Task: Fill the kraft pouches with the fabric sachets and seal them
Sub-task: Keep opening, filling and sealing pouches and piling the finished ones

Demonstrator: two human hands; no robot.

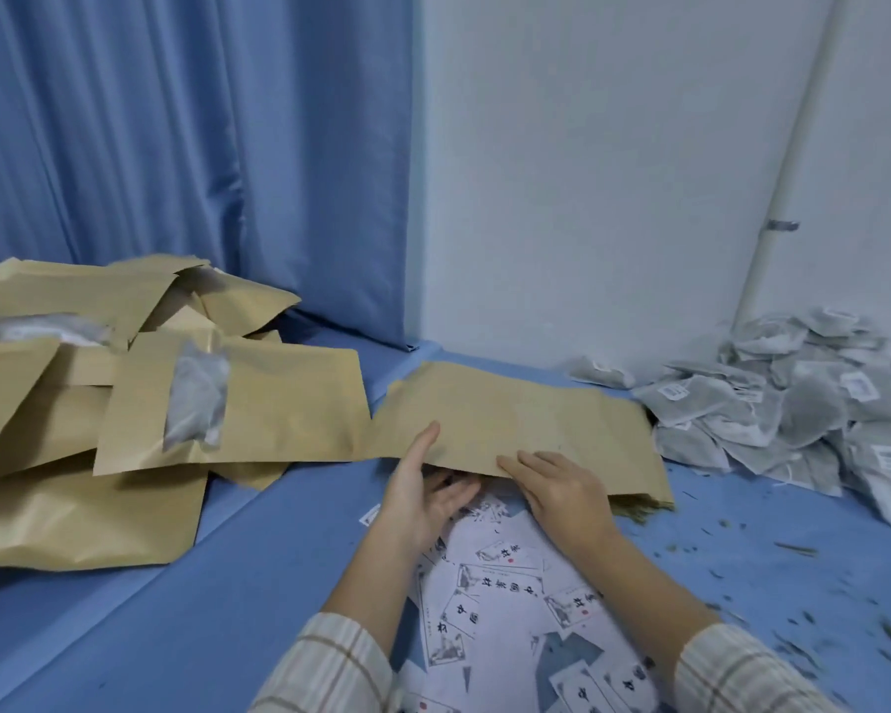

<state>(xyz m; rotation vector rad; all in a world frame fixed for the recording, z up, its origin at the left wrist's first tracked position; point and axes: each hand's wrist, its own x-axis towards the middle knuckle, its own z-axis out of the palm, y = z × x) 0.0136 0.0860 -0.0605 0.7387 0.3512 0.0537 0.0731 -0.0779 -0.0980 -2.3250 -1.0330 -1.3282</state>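
Note:
A flat kraft pouch lies across the blue surface in the middle. My left hand has its thumb on top of the pouch's near edge and its fingers under it. My right hand lies flat on the same edge, fingers straight. A heap of grey fabric sachets sits at the right against the wall. A pile of kraft pouches with clear windows lies at the left; sachets show through two windows.
White printed label cards are scattered under my forearms. Dry herb crumbs litter the blue surface at the right. A blue curtain and a white wall close the back.

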